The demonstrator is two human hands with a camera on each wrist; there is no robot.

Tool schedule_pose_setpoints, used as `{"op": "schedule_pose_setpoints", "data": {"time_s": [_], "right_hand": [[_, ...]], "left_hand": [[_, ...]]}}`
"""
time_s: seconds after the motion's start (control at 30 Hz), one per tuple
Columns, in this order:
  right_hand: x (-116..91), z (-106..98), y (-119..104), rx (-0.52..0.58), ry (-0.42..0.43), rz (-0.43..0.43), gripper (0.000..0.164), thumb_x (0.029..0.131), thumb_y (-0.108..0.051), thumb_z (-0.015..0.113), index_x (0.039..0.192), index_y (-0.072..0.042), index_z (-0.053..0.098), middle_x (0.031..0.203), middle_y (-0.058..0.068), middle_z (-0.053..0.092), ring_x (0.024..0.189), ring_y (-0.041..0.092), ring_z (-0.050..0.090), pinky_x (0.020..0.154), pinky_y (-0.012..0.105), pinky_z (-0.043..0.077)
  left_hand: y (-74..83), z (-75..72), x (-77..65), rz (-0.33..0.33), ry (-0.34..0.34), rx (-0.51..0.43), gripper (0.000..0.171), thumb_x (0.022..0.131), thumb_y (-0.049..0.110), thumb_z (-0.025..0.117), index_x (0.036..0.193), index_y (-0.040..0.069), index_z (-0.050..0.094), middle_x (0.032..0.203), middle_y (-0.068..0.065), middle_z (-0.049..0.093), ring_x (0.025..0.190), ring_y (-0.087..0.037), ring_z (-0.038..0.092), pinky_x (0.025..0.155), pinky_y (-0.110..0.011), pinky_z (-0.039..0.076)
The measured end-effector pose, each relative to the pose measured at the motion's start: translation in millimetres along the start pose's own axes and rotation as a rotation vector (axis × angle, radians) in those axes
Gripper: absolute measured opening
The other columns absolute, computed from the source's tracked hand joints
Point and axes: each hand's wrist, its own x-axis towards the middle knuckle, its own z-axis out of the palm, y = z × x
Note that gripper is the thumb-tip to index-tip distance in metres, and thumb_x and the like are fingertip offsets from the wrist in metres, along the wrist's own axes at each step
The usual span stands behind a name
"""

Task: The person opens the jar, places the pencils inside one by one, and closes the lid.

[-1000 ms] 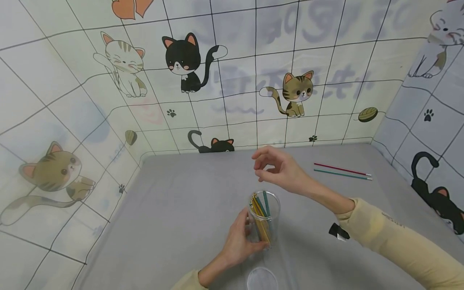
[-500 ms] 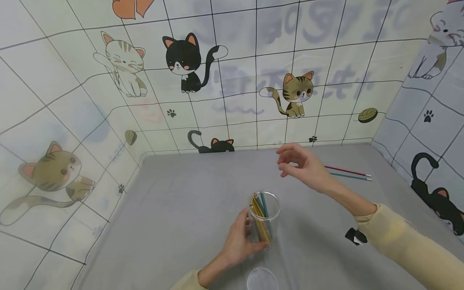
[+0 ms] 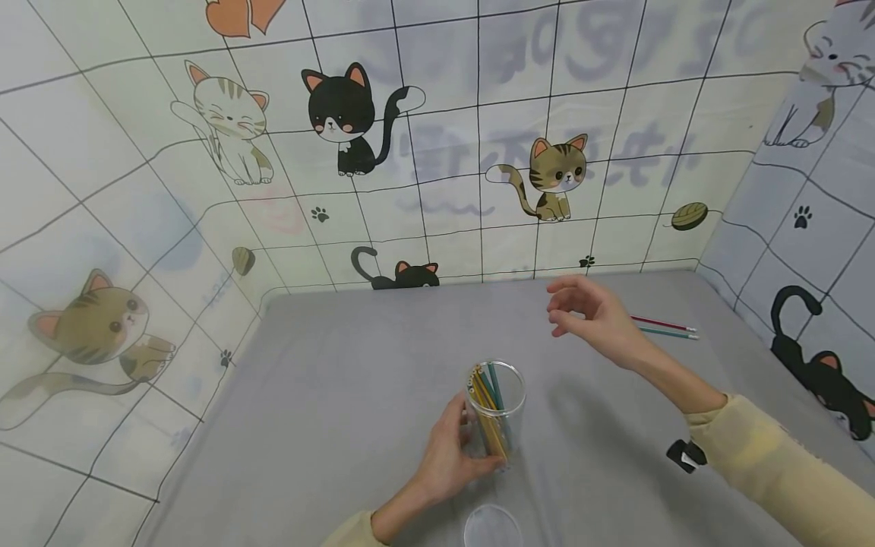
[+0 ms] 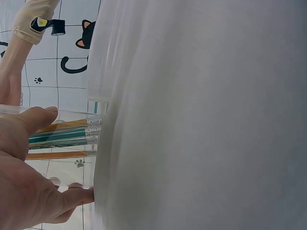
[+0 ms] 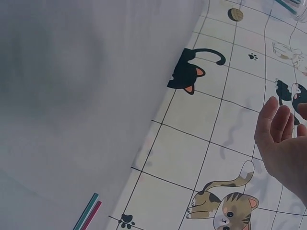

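Note:
My left hand grips the lower part of a clear plastic cup, thumb on the near side. Several yellow and teal pencils stand leaning inside it. In the left wrist view, the metal ends of those pencils sit at the cup's bottom. Up and to the right of the cup, my right hand hovers with fingers loosely bent and nothing in them. Beyond it, a red pencil and a teal pencil lie side by side, their left ends hidden behind the hand.
A clear round lid lies on the grey tabletop at the near edge of view. White cloth walls printed with cats and grid lines enclose the back and sides. A small black device is at the right wrist.
My right hand has moved right, from above the cup toward the two loose pencils, and now covers part of them. The left hand and cup have stayed put.

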Motion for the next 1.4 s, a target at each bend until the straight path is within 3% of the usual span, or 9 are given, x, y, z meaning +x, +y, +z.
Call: {"op": "schedule_pose_setpoints", "data": {"time_s": [0.63,1.4], "right_hand": [[-7.8,-19.3,34.7,-0.080,0.043,0.111,0.034,0.094,0.002,0.065,0.125,0.000,0.054,0.103,0.018,0.062,0.089,0.019,0.063,0.070,0.034,0.060],[-14.7,-46.7,79.6,-0.186,0.063,0.167,0.035,0.094,0.002,0.064,0.127,0.004,0.052,0.106,0.022,0.061,0.087,0.016,0.062,0.069,0.034,0.060]], "left_hand": [[0.3,-1.0,0.5,0.008,0.000,0.010,0.091,0.066,0.006,0.092,0.143,0.008,0.042,0.127,-0.005,0.056,0.112,-0.027,0.058,0.089,-0.033,0.054],[0.0,0.1,0.1,0.008,0.011,0.008,0.090,0.066,0.005,0.092,0.142,0.008,0.044,0.126,-0.005,0.056,0.111,-0.025,0.058,0.088,-0.032,0.054]]}}
